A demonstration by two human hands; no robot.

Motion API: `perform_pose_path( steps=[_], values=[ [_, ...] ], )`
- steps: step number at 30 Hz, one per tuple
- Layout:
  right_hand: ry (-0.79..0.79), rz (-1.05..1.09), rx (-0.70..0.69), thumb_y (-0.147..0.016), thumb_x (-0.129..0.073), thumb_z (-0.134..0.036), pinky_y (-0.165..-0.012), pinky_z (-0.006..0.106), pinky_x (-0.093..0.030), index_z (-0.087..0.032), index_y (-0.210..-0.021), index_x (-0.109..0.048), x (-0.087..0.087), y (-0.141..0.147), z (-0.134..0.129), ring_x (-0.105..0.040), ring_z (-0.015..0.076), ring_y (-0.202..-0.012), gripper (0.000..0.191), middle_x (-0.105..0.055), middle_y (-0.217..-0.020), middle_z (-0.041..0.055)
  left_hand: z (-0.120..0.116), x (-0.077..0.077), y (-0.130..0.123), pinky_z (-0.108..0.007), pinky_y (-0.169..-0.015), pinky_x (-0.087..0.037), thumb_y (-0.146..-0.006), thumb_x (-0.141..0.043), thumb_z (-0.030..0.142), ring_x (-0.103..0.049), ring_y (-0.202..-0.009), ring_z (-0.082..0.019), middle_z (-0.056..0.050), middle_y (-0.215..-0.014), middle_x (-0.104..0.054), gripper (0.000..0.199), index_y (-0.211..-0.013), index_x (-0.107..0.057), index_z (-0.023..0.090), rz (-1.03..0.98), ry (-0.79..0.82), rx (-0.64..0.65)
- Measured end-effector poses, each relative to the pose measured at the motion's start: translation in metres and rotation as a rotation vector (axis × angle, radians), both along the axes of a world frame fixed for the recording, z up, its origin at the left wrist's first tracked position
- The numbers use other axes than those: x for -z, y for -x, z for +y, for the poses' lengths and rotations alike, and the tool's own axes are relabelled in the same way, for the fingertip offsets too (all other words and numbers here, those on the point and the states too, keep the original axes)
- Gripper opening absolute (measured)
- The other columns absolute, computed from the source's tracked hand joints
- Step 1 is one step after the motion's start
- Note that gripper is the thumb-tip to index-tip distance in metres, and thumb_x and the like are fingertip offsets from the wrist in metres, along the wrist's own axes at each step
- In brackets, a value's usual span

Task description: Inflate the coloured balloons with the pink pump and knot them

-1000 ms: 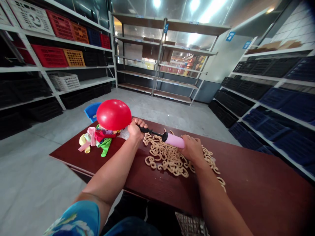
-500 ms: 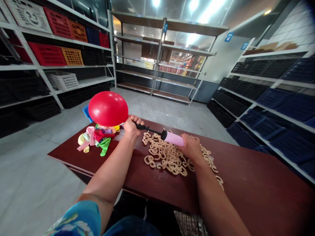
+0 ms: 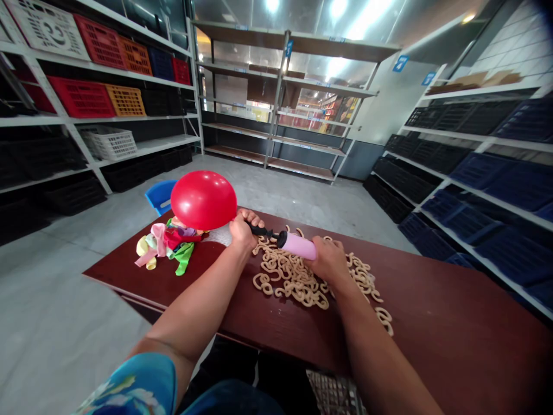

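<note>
A red inflated balloon point(image 3: 204, 199) hangs over the left part of the table, its neck end at my left hand point(image 3: 244, 229). That hand is closed around the black end of a balloon pump point(image 3: 298, 246); the balloon's neck is hidden by the fingers. My right hand point(image 3: 328, 259) grips the pump's pink barrel. Only a short stretch of black rod shows between the black end and the barrel. Beneath the pump lie many beige curled pieces point(image 3: 298, 285). Left of my left forearm is a pile of limp balloons point(image 3: 168, 241) in several colours.
The dark red-brown table point(image 3: 432, 311) extends to the right. A blue chair point(image 3: 159, 193) stands behind its far left corner. Shelves with crates point(image 3: 82, 97) line the left side, more racks with dark crates point(image 3: 488, 173) the right, and a metal rack point(image 3: 276, 132) the back.
My left hand and the red balloon have moved right and slightly down, closer to my right hand. My right hand shifted slightly left. Less of the pump's rod shows, and more of the blue chair.
</note>
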State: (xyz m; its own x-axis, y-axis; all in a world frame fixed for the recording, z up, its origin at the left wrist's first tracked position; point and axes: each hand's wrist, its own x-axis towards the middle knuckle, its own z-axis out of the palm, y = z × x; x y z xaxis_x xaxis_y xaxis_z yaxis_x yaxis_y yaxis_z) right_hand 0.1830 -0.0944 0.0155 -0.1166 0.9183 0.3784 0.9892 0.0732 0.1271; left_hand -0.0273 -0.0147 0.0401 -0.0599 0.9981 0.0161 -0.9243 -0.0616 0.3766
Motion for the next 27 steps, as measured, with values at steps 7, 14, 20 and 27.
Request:
perform_pose_path(
  steps=[7, 14, 20, 27],
  values=[
    [-0.011, 0.040, -0.045, -0.067, -0.056, -0.036, -0.076, 0.032, -0.025, -0.019, -0.091, -0.050, -0.001, 0.006, 0.001, -0.052, 0.0203, -0.084, 0.030, -0.061, -0.087, 0.0051, -0.003, -0.002, -0.009, -0.022, -0.042, -0.028, -0.067, -0.039, 0.006, -0.032, -0.039, -0.008, 0.005, -0.050, -0.024, 0.018, -0.060, -0.028, 0.019, 0.042, -0.019, 0.033],
    [0.003, 0.065, 0.066, -0.066, -0.057, -0.029, -0.073, 0.031, -0.024, -0.021, -0.091, -0.052, -0.003, -0.026, 0.003, -0.051, 0.0198, -0.084, 0.027, -0.061, -0.088, 0.0039, 0.016, -0.010, 0.033, -0.021, -0.040, -0.026, -0.067, -0.038, 0.006, -0.029, -0.037, -0.007, 0.006, -0.049, -0.024, 0.017, -0.061, -0.029, 0.019, -0.002, 0.003, -0.070],
    [0.013, 0.048, 0.086, -0.063, -0.059, -0.029, -0.073, 0.032, -0.023, -0.020, -0.092, -0.051, -0.001, -0.029, 0.002, -0.052, 0.0213, -0.084, 0.032, -0.062, -0.089, 0.0057, 0.020, -0.002, 0.036, -0.021, -0.040, -0.025, -0.068, -0.038, 0.006, -0.028, -0.037, -0.007, 0.006, -0.049, -0.023, 0.017, -0.060, -0.030, 0.019, -0.020, 0.008, -0.075],
    [-0.008, -0.004, -0.001, -0.064, -0.059, -0.033, -0.076, 0.032, -0.025, -0.018, -0.090, -0.050, -0.002, -0.001, -0.001, -0.053, 0.0226, -0.087, 0.032, -0.062, -0.089, 0.0073, 0.004, 0.002, 0.003, -0.022, -0.041, -0.026, -0.068, -0.039, 0.007, -0.029, -0.038, -0.007, 0.005, -0.051, -0.022, 0.019, -0.060, -0.026, 0.019, 0.006, 0.001, 0.000]
  ],
)
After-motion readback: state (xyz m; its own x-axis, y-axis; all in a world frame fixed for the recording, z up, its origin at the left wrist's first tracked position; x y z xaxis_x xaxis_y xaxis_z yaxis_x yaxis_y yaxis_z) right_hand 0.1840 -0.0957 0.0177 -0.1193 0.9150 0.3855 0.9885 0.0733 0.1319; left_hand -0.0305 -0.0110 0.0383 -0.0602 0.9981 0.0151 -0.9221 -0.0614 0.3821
